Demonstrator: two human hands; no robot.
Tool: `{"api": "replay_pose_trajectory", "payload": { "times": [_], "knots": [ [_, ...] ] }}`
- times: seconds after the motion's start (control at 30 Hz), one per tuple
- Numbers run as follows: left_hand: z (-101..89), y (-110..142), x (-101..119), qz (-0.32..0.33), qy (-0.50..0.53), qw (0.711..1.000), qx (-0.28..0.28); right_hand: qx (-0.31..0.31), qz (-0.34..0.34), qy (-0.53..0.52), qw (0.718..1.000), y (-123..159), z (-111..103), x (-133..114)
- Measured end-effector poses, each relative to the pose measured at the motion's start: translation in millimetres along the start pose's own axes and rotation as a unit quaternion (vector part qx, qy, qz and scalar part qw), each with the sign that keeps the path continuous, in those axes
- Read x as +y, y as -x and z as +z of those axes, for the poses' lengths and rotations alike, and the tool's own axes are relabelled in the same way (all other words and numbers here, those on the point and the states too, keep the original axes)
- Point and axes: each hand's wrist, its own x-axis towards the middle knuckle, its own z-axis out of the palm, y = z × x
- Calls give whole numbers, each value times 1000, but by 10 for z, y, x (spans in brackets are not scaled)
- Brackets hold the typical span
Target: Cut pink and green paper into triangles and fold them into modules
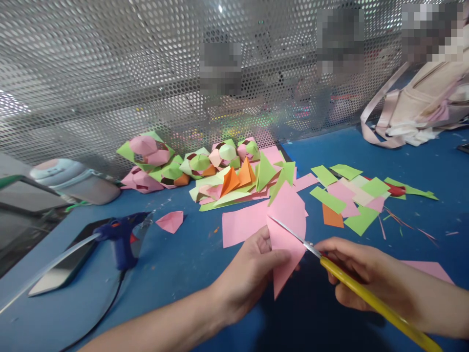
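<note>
My left hand (252, 269) pinches a pink sheet of paper (289, 210) between thumb and fingers, holding it above the blue table. In my right hand (362, 274) is a pair of scissors (351, 283) with a yellow handle, its metal blades lying across the middle of the pink sheet. The lower finger loop runs out of view at the bottom right. Behind the held sheet lies another pink paper piece (242, 225). A pile of folded green, orange and pink papers (234, 188) sits just beyond it.
A blue glue gun (122, 242) with a clear stick rests at left near a phone-like dark slab (73, 264). Folded paper shapes (146, 151) line the perforated metal screen (164, 63). Paper scraps (355, 195) lie right, a pale bag (417, 102) far right.
</note>
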Motion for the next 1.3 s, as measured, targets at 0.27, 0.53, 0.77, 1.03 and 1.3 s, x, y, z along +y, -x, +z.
{"api": "replay_pose_trajectory", "payload": {
  "times": [0.27,0.53,0.77,1.03,1.3],
  "knots": [
    [41,9,-40,-7,16,1000,-25,-13,-20,13,1000,-1,-26,9],
    [53,10,-27,-10,20,1000,-21,-29,-38,81,996,22,-67,35],
    [43,7,-46,-26,16,999,-19,-19,-98,122,987,40,-42,79],
    [-29,-32,-16,11,-37,999,1,-43,-25,49,998,24,-104,-61],
    [-480,-431,431,186,-22,968,167,-19,-44,41,998,70,-160,-74]
  ]
}}
